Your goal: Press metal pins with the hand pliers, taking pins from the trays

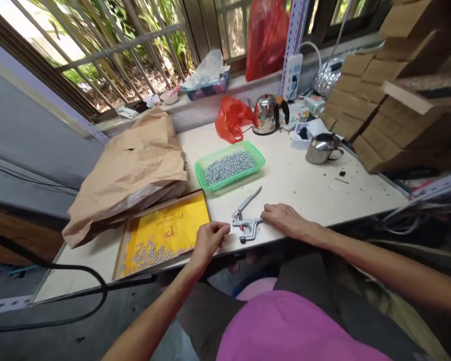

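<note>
Partly hidden (left hand): yellow tray.

left hand and right hand both palm-down, loosely curled, slightly apart

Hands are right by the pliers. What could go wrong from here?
The snap pliers lie near the table's front edge, so a nudge from the left hand or right hand might knock them off. The loose pins in the yellow tray could scatter if it gets bumped.
</note>
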The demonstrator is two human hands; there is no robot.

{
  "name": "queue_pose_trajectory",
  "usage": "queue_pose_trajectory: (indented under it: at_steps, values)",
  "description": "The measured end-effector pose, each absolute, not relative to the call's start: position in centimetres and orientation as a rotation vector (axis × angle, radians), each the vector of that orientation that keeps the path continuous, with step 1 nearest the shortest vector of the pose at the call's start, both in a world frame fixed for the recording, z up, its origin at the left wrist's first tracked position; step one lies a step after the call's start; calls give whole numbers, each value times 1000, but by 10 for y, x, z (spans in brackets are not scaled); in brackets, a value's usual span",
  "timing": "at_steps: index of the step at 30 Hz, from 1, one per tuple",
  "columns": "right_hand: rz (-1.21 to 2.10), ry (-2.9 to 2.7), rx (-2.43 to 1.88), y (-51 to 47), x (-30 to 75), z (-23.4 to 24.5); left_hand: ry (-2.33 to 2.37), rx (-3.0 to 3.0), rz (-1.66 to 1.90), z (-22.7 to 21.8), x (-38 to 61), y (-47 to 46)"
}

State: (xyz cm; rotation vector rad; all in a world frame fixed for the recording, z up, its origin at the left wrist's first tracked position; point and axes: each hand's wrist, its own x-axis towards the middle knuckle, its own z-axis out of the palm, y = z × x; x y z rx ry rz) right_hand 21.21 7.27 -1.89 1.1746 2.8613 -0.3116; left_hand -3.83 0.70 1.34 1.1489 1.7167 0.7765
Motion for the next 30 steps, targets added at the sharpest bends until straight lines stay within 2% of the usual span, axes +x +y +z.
queue_pose_trajectory:
  at_steps: [9,30]
  values:
    - [-241,2943,1219,77,224,-25,1734,1028,665,-19,-1,13]
    - [-244,2990,1261,73,225,-29,1688,856,436,-8,9,19]
